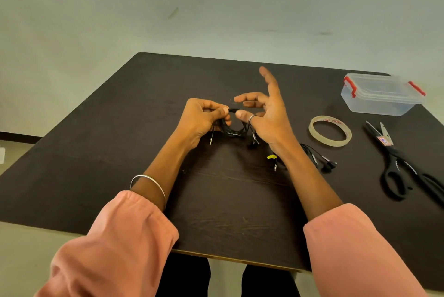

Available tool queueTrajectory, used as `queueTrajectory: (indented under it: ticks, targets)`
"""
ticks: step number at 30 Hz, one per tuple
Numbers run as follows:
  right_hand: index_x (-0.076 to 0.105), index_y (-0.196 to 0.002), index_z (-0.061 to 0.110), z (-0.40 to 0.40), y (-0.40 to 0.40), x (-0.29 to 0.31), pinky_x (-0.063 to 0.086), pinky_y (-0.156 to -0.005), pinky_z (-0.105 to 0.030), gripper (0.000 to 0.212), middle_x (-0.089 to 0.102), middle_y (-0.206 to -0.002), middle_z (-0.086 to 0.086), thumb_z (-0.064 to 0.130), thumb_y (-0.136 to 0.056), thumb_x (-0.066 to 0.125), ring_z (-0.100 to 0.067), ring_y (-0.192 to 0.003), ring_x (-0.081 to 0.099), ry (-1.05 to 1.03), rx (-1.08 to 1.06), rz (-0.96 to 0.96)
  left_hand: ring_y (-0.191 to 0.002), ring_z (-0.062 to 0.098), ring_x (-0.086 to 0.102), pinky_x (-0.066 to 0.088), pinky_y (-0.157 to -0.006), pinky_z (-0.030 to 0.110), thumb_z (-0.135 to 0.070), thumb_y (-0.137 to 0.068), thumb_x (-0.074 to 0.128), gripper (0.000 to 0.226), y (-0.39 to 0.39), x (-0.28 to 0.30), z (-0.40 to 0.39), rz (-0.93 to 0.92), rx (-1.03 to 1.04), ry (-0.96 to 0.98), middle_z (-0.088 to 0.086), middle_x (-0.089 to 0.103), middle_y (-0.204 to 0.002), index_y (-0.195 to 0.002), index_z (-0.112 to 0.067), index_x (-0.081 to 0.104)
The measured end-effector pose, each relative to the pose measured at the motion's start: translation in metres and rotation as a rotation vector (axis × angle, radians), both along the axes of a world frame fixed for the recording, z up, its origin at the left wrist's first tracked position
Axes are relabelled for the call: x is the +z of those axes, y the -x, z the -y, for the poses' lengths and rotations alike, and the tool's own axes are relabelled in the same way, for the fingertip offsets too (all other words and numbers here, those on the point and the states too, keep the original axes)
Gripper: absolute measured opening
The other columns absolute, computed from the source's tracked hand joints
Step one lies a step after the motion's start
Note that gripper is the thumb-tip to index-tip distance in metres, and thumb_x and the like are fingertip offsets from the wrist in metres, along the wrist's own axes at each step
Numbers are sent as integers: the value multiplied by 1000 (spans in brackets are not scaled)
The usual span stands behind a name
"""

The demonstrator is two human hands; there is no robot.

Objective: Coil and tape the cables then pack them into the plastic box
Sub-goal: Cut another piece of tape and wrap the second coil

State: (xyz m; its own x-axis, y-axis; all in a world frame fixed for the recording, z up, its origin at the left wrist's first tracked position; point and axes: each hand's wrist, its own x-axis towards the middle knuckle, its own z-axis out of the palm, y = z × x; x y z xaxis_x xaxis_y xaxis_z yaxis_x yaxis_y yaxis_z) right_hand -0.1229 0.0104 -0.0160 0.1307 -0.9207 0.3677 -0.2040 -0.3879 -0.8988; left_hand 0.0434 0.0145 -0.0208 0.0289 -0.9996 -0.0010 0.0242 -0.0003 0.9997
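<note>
Head view: coiling is in hand; left hand [204,116] grip pinches the black cable coil [234,126], right hand [264,114] spread beside it. Next, probably tape roll [330,134], right of the grip.

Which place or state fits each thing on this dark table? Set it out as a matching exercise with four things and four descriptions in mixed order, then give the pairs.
Things
1. plastic box
2. tape roll
3. scissors
4. coiled black cable

Descriptions
A. lying flat between the right hand and the scissors
B. pinched by the left hand
C. lid on, red clips, at the far right corner
D. black handles, blades partly open, near the right edge

Pairs: 1-C, 2-A, 3-D, 4-B
</note>
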Motion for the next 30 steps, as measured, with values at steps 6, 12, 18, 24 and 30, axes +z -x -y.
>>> queueTrajectory:
  ticks: [6,12,18,24,30]
  targets:
    - [23,-148,24,0,-2,1,46,-103,-45,76,74,-88,-2,-1,-88,62,-14,-98,68,-20,104,61,-67,17,68,58,-65,27,-4,-89,63,11,-3,-4,4,24,-28,67,9,74,-76,-90,-6,74]
    - [22,-150,23,4,-1,-2,50,-98,-42,81,72,-86,1,0,-86,65,-13,-96,69,-17,62,46,-73,17,71,56,-64,22,0,-87,62,13,-1,-3,4,-85,-84,76,10,75,-80,-89,-6,74]
    - [25,-149,24,5,-2,-3,51,-96,-44,85,72,-89,0,-3,-82,69,-12,-96,68,25,38,31,-73,15,72,57,-65,21,2,-86,63,13,0,-1,3,-89,-132,90,10,75,-81,-92,-3,73]
    - [28,-148,26,8,-2,-6,55,-90,-41,86,70,-91,0,-1,-80,73,-12,-89,69,65,8,-31,-83,21,72,58,-68,23,-3,-81,71,17,0,0,2,8,-153,141,9,76,-87,-97,-2,73]
    - [20,-150,28,9,0,-10,54,-82,-19,92,69,-91,4,3,-81,73,-3,-85,68,95,-24,-118,-76,17,73,57,-80,28,-11,-85,70,50,-2,-4,6,297,-169,260,3,76,-81,-132,-12,52]
